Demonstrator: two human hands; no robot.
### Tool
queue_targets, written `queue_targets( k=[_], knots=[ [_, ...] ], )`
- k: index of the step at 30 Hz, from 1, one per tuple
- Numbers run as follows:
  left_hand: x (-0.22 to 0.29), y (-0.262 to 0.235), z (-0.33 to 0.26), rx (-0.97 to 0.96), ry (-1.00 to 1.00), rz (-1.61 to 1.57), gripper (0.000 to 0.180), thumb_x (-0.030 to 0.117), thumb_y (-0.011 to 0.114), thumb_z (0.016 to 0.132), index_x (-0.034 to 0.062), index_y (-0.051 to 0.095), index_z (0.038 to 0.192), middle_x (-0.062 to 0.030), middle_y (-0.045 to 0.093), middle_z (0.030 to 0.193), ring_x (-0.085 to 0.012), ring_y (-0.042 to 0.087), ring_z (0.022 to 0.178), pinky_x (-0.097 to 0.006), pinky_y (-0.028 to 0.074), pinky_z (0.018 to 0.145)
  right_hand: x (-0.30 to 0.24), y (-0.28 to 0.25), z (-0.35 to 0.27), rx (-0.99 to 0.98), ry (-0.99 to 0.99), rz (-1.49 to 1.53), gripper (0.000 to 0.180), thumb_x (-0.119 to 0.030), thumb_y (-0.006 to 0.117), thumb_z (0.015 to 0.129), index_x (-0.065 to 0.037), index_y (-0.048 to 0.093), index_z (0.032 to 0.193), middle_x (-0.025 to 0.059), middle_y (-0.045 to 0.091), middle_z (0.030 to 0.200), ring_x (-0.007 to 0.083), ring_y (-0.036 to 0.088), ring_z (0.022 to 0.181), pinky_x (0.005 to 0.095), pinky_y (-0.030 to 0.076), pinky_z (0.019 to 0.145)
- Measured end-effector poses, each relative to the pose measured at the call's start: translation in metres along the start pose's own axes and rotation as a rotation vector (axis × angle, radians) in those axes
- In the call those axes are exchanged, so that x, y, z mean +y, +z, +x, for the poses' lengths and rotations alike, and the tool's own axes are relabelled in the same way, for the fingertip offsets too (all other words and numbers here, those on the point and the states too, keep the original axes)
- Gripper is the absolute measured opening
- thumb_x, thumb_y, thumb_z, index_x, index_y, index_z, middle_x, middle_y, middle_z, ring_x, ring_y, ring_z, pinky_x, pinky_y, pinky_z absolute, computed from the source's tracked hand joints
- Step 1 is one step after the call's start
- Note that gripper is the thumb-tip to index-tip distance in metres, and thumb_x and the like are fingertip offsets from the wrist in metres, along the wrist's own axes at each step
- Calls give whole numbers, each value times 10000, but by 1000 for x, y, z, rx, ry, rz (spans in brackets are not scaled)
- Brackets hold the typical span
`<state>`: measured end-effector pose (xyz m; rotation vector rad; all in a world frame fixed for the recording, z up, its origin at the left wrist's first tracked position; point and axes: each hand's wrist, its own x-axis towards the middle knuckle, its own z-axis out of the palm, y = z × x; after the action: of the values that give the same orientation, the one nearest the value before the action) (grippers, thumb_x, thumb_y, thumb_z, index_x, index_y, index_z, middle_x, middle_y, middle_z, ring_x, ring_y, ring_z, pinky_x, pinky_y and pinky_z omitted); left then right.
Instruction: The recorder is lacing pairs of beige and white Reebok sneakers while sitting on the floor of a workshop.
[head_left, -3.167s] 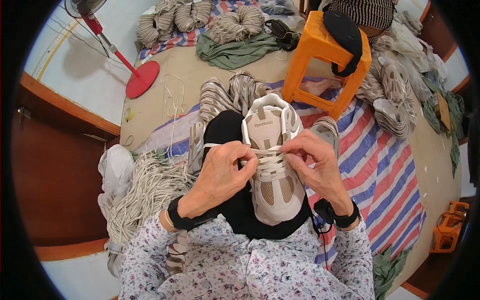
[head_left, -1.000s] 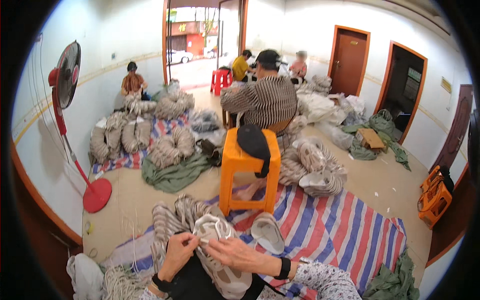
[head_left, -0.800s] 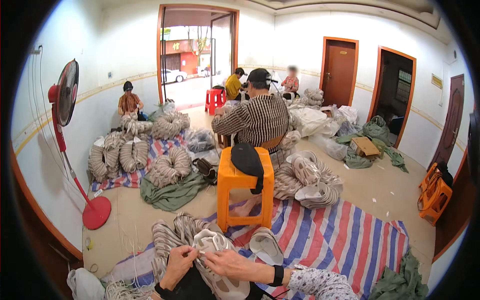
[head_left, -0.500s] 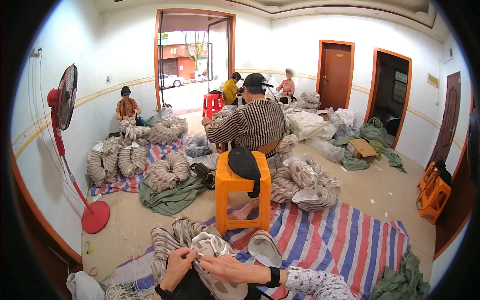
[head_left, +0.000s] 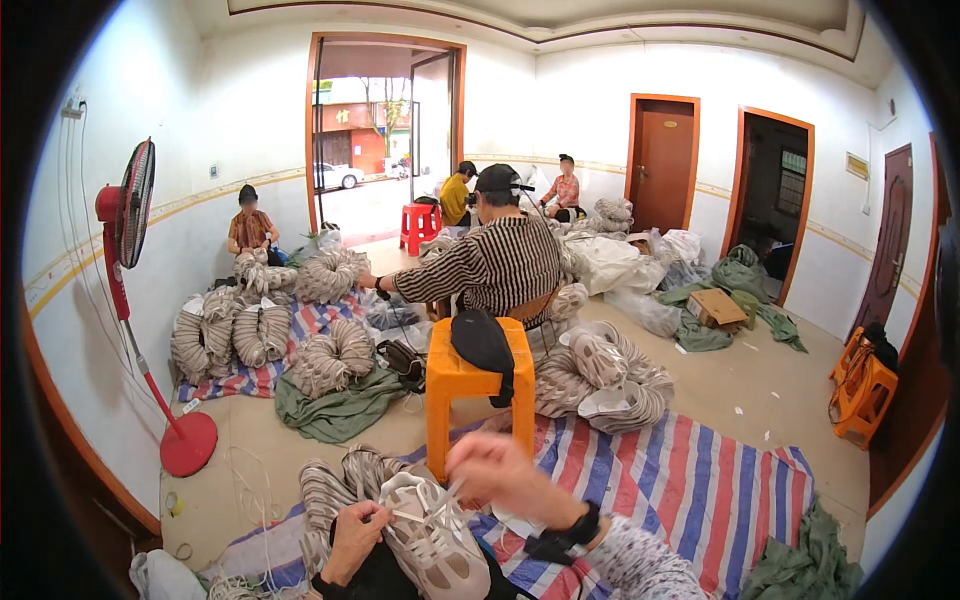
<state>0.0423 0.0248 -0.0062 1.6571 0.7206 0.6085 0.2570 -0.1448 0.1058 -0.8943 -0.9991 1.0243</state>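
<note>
A beige and white sneaker upper (head_left: 440,560) rests at my lap, its opening toward the far side. White shoelace (head_left: 428,516) crosses its eyelet area. My left hand (head_left: 357,537) is closed in a pinch on the lace at the upper's left edge. My right hand (head_left: 508,482), smeared by motion, is raised above and right of the upper; a stretch of lace runs up to its fingers. Stacked beige uppers (head_left: 330,492) lie just beyond my left hand. A single upper on the sheet is mostly hidden behind my right hand.
An orange stool (head_left: 470,380) with a black bag stands ahead, behind a person in a striped shirt (head_left: 505,250). A striped sheet (head_left: 690,480) covers floor to the right. Bundled uppers (head_left: 335,360) and a red fan (head_left: 188,440) are at left. Loose laces (head_left: 240,585) lie lower left.
My right hand has lifted up and away from the upper, drawing lace with it. My left hand stays pinched beside the upper. The striped-shirt person's arm has reached farther left.
</note>
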Motion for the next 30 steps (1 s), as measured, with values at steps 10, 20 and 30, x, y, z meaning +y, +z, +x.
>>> queue_targets(
  k=[10,20,30],
  knots=[
    [-3,3,-9,11,34,32,242,192,667,897,-22,715,795,0,594,600,-56,510,516,-228,391,495,-54,-210,-67,608,-366,114,96,-102,676,926,-71,635,1006,-54,461,620,64,451,540,261,384,503],
    [-1,-6,-4,-28,97,211,257,237,613,951,49,656,782,40,526,587,-54,470,509,-246,361,469,101,-300,-141,293,200,-1635,99,-98,676,709,-31,723,764,191,688,781,373,668,727,439,536,660],
    [24,5,7,-72,78,127,278,208,600,963,29,653,758,30,537,600,-56,475,520,-241,342,476,88,-58,-48,68,-66,-756,152,31,680,820,-4,703,966,46,654,771,98,605,671,264,481,606]
  ],
)
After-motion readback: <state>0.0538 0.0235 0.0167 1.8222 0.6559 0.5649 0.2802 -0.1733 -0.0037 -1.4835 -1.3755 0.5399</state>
